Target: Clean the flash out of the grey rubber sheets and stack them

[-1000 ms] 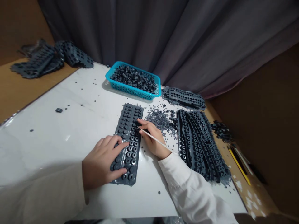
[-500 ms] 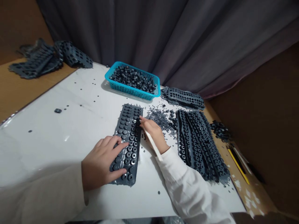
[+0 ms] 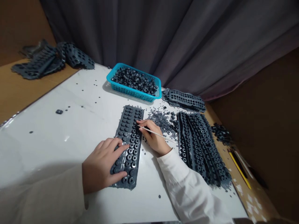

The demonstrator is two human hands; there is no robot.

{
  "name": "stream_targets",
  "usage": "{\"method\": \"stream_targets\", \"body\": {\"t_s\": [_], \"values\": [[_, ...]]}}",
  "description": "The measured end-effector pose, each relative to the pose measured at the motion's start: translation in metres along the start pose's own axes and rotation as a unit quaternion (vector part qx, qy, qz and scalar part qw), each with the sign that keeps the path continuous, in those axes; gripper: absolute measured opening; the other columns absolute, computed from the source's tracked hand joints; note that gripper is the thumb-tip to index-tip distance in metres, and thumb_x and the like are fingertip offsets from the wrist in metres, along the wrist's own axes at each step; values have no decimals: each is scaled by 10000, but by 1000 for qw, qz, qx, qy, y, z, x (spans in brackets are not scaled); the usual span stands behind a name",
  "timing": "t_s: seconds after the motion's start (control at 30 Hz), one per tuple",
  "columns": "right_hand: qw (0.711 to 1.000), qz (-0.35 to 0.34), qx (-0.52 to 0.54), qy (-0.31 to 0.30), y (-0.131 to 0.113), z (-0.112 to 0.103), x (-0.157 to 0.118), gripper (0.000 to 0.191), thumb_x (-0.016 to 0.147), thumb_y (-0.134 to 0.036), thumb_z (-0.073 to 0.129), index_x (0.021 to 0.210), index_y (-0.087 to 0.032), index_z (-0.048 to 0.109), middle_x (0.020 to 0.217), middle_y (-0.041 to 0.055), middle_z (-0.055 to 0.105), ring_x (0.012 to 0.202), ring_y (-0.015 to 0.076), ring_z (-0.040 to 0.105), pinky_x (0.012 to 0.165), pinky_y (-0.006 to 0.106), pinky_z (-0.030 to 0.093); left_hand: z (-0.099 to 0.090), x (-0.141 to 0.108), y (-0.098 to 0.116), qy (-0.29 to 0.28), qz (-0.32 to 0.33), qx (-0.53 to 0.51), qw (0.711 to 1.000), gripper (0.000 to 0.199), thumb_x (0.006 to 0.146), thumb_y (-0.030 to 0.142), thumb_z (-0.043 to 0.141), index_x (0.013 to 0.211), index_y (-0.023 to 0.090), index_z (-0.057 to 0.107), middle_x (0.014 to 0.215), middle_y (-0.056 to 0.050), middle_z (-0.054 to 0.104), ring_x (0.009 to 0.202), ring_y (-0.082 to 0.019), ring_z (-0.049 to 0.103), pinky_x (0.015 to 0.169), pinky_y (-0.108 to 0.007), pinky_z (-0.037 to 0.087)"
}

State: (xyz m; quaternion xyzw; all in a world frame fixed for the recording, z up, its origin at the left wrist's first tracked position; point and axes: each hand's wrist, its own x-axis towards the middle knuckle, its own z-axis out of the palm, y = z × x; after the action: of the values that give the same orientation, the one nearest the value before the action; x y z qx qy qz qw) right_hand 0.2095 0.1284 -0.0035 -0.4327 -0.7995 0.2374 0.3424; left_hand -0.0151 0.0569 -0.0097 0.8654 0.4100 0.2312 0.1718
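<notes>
A dark grey rubber sheet (image 3: 127, 124) with rows of round raised rings lies lengthwise on the white table. My left hand (image 3: 102, 165) rests on its lower left part, fingers spread and pressing on the surface. Pinched in my right hand (image 3: 155, 137) is a thin white stick (image 3: 160, 135), its tip at the right-hand rows of the sheet's upper half. Just right of the sheet is a scattered pile of small grey discs (image 3: 161, 119).
A blue basket (image 3: 134, 91) full of small dark pieces stands at the back. Stacked sheets (image 3: 201, 143) lie at right, with more (image 3: 184, 99) behind. Crumpled sheets (image 3: 38, 63) are at far left. A yellow tool (image 3: 239, 169) lies on the right edge.
My right hand has shifted slightly down the sheet, and the white stick has swung from steep to nearly level. My left hand stays on the sheet. The view has shifted slightly.
</notes>
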Motion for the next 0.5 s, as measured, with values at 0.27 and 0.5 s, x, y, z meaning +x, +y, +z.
{"method": "stream_targets", "body": {"t_s": [0.27, 0.5], "values": [[983, -18, -182, 14, 7, -5, 11, 178, 935, -212, 398, 954, -193, 574, 1112, 103, 648, 962, 217, 588, 858, 366, 459, 1, -1, 0, 10, 4, 0, 1000, 499, 746, 367, 612, 1207, 201, 516, 1140, -99, 503, 1052, -288, 460, 870, -405, 401], [996, 20, -61, 63, 8, -7, 15, 110, 924, -244, 442, 936, -213, 547, 1087, 87, 656, 1040, 204, 596, 873, 345, 468, 1, -1, -1, 5, 2, -3, 1000, 504, 756, 391, 609, 1216, 214, 505, 1149, -92, 500, 1049, -280, 457, 877, -403, 395]]}}
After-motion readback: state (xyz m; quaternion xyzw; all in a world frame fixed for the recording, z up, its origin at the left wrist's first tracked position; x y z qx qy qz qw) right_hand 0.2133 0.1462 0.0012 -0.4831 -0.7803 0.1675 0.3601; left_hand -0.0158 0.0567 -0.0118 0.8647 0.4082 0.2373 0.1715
